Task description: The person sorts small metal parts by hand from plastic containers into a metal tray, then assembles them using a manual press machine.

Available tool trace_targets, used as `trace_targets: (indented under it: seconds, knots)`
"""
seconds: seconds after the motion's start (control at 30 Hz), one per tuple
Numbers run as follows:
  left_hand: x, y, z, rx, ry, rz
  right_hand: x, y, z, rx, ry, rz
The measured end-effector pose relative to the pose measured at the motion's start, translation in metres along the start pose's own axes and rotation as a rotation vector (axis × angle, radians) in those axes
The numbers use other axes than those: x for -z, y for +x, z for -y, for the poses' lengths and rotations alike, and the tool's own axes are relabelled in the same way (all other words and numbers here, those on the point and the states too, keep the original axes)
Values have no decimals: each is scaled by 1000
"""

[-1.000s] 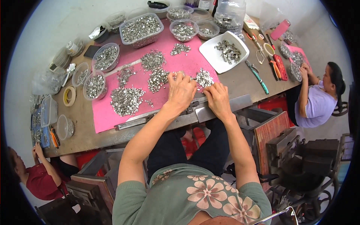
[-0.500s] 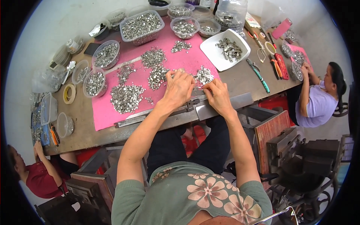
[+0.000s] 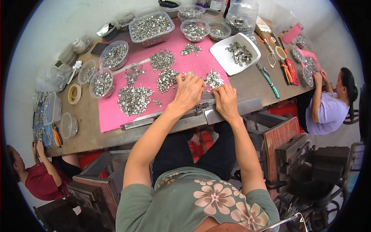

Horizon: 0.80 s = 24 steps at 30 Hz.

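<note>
My left hand is over the front part of the pink mat, fingers bent and drawn together near small silvery metal pieces. Close to its right, my right hand is closed in a pinch at the near side of a pile of metal pieces. Whatever the fingertips hold is hidden or too small to make out. Just below both hands, a metal rail with a dark slider runs along the bench edge. Further piles of pieces lie left of my hands, the largest pile nearest the mat's front.
Plastic tubs of metal pieces, such as a large tub, line the back. A white tray of darker linked pieces stands back right, beside a green-handled tool and pliers. A tape roll lies left. Co-workers sit at both ends.
The whole view has shifted slightly. My right hand has turned a little, its knuckles now more upward; my left hand remains over the same spot.
</note>
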<state>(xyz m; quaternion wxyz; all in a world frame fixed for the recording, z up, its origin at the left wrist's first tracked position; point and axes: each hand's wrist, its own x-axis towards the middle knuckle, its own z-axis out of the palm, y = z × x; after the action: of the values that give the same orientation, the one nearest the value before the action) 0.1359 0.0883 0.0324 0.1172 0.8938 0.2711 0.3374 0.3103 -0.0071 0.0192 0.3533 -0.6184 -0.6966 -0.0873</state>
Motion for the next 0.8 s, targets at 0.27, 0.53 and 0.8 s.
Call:
trace_targets:
  seconds: [0.27,0.53,0.8]
  knots:
    - [-6,0,-11,2,113,3,2,-1,-1,-23,60,-22]
    - [-1,1,-11,20,-12,1,4,1,-1,-21,79,-34]
    - [53,-43,-12,126,-87,-39,12,0,44,141,332,107]
